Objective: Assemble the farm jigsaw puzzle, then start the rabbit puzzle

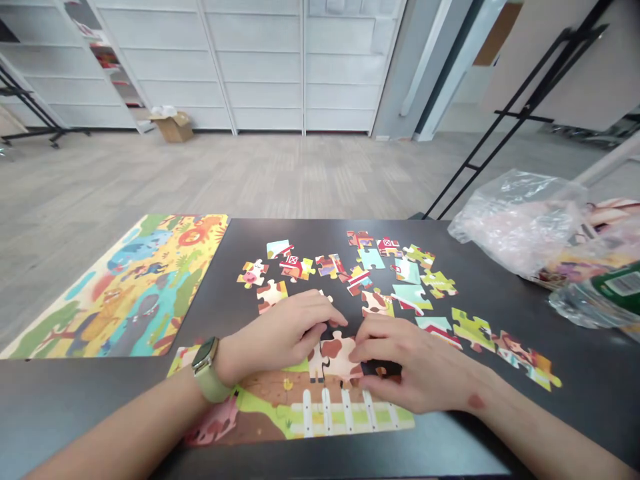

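A partly joined farm jigsaw puzzle (270,400) lies on the dark table in front of me, showing brown soil, a white fence and part of a pink pig. My right hand (405,360) has its thumb and fingers closed around the right edge of a cream puzzle piece with brown cow patches (340,357), at the upper edge of the joined part. Just left of it, my left hand (290,327) hovers low over the puzzle, thumb and forefinger apart, with nothing visible between them. Its palm hides some of the pieces beneath.
Several loose puzzle pieces (370,259) are scattered beyond my hands, some reaching right (530,360). A finished animal picture board (145,287) lies at the left. Clear plastic wrapping (520,217) and a plastic bottle (600,297) are at the right edge.
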A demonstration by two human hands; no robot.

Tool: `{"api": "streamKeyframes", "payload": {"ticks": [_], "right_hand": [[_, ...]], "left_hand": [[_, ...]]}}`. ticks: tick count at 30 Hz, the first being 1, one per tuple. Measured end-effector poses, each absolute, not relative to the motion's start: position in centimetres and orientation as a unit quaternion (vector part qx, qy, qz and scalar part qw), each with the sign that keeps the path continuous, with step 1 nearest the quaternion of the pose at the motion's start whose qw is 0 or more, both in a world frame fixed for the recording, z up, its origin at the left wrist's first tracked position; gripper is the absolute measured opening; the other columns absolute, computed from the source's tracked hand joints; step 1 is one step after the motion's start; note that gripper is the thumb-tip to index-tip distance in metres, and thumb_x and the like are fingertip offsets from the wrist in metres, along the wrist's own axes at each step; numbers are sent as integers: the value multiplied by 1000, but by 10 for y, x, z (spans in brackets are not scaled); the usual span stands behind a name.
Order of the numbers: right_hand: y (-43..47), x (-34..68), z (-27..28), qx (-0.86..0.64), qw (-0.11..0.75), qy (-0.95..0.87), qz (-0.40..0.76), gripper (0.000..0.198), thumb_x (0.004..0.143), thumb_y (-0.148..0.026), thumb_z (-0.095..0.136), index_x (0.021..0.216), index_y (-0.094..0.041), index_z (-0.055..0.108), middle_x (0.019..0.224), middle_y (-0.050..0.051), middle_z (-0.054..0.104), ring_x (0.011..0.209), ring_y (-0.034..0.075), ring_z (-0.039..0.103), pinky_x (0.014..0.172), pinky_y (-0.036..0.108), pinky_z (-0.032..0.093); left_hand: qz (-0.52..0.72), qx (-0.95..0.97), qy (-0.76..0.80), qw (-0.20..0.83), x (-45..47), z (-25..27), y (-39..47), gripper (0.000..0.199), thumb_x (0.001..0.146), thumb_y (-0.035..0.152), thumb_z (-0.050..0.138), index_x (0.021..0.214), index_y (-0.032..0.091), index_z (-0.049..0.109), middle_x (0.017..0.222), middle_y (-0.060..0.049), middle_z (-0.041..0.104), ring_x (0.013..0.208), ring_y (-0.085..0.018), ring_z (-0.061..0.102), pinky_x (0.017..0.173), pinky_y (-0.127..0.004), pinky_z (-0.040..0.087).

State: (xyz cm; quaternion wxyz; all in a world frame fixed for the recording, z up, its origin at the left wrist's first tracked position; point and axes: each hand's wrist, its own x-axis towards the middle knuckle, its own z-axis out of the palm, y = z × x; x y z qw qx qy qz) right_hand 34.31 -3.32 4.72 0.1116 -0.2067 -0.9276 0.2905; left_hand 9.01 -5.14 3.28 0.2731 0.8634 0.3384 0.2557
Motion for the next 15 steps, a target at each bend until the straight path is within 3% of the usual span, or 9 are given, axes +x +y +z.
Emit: {"api": "streamKeyframes", "payload": {"ticks": [8,15], "right_hand": [[-35,341,44,-203,125,-933,270,13,94,-25,65,93,-19,76,92,7,68,83,18,62,71,32,47],[-35,341,43,-213,115,-927,287,16,98,-27,63,93,-19,76,94,7,67,86,19,62,75,32,49]], "left_hand": [[219,886,291,288,89,41,-49,15,98,16,53,104,19,66,95,-6,66,91,-21,60,85,-34,47],[206,886,296,293,87,39,-48,14,99,17,53,100,20,67,99,-7,65,95,-22,60,83,-32,47]]}}
